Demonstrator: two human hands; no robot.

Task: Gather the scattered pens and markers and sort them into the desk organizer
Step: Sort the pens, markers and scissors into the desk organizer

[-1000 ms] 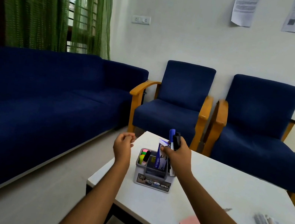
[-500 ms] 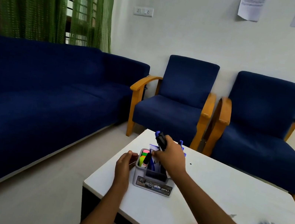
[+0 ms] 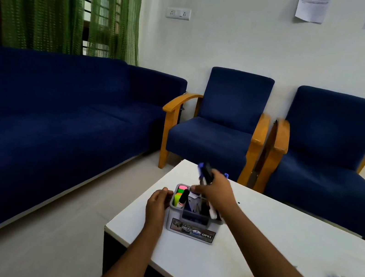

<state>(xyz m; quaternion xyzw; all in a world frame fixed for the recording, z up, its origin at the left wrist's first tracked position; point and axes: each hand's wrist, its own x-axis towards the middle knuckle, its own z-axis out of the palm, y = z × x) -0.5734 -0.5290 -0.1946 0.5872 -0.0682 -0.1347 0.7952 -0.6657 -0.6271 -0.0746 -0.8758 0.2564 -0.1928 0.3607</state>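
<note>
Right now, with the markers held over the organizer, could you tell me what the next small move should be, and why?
Probably lower the right hand so its markers slide into a middle compartment, then let go. It grips them tilted above the organizer, while the left hand rests on its side, apparently steadying it.

There is one view only, from a camera worn on the person's head, looking forward and down across the room. Both forearms reach away from the bottom edge, so the lens sits close above them, and the organizer (image 3: 195, 215) on the white tabletop (image 3: 280, 239) lies near, just below the middle. The wide angle bends the edges and takes in much: the sofa (image 3: 49, 104) along the left, two armchairs (image 3: 221, 130) straight ahead beyond the tabletop's far edge, and the wall with its papers (image 3: 312, 5) at the top.
</note>
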